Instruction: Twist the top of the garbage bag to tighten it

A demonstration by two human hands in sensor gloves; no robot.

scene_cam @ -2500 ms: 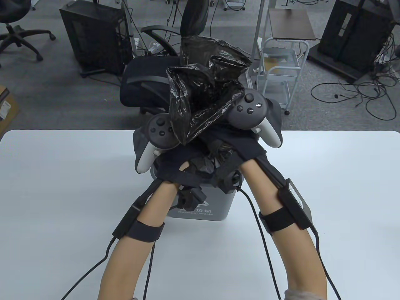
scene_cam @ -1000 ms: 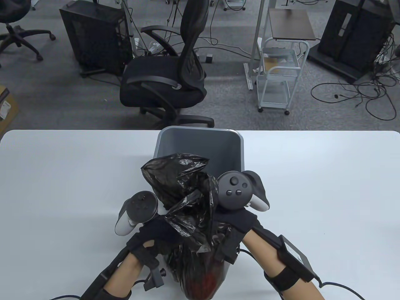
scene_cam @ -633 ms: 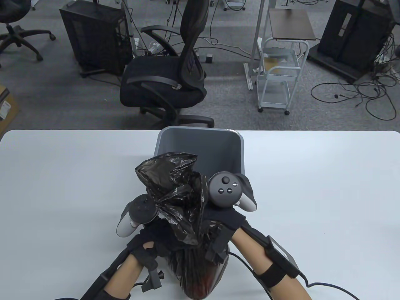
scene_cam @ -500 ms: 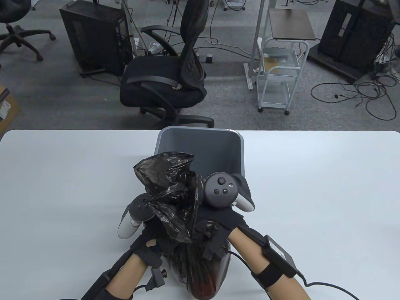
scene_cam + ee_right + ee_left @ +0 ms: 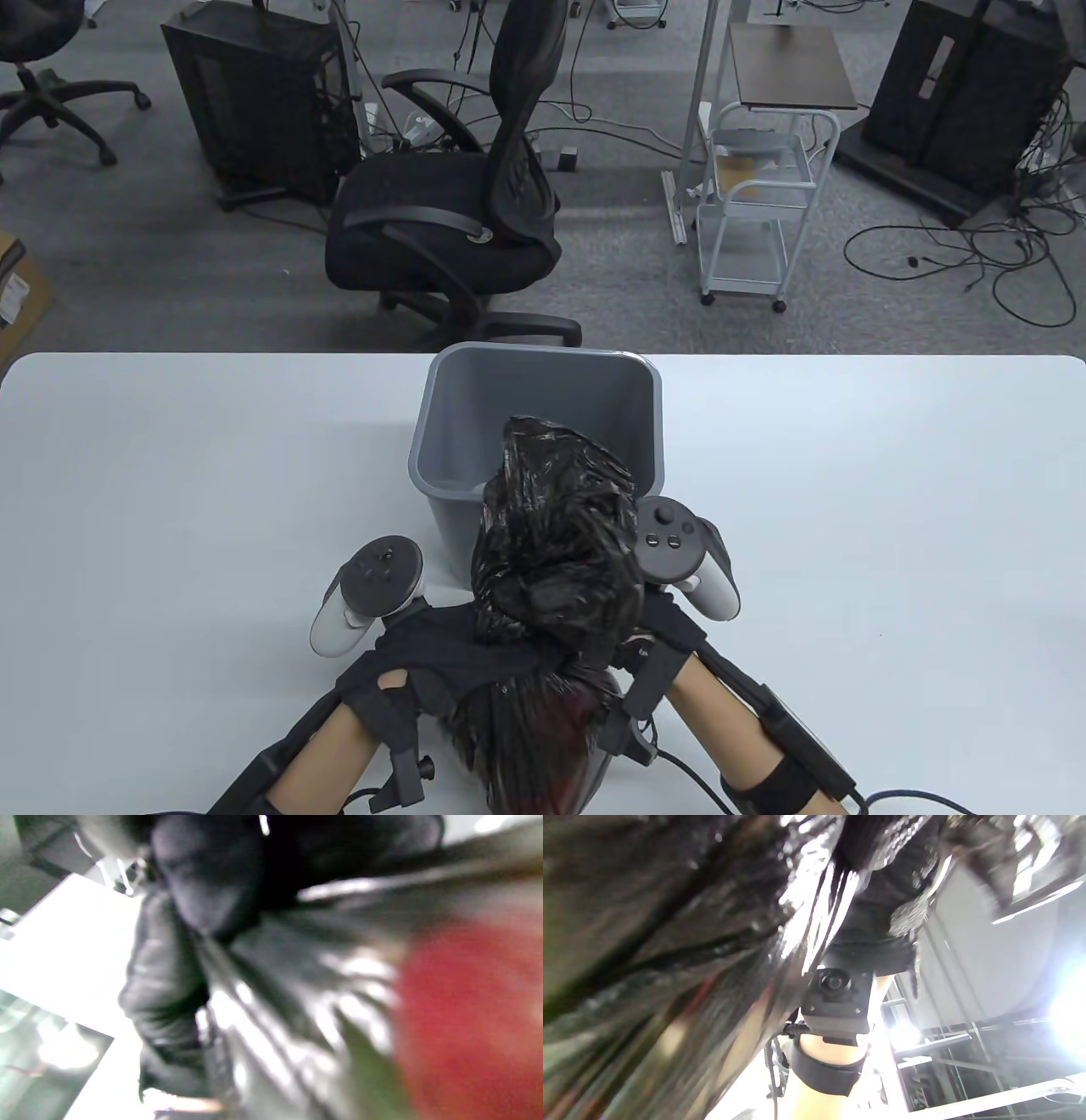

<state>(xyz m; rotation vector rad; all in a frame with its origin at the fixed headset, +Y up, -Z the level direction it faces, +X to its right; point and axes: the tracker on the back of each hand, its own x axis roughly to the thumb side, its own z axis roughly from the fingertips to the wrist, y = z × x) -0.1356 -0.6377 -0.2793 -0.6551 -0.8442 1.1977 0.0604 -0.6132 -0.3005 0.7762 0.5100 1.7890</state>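
A black garbage bag [image 5: 551, 552] stands near the table's front edge, its loose top bunched upward above a gathered neck. Something red shows through its lower body [image 5: 560, 722]. My left hand [image 5: 458, 654] grips the neck from the left, and my right hand [image 5: 653, 628] grips it from the right. The left wrist view shows stretched, pleated bag plastic [image 5: 670, 963] close up. The right wrist view is blurred, with gloved fingers [image 5: 203, 887] against the bag [image 5: 297, 1018] and a red shape inside it.
An empty grey bin [image 5: 543, 416] stands just behind the bag at the table's middle. The white table [image 5: 891, 509] stretches to both sides. An office chair [image 5: 458, 212] and a white cart [image 5: 755, 212] stand on the floor beyond.
The bag came out of the bin and down to the front of the table. In the last half second its loose top closed into a tighter bunch and swung right, and both hands shifted around the neck.
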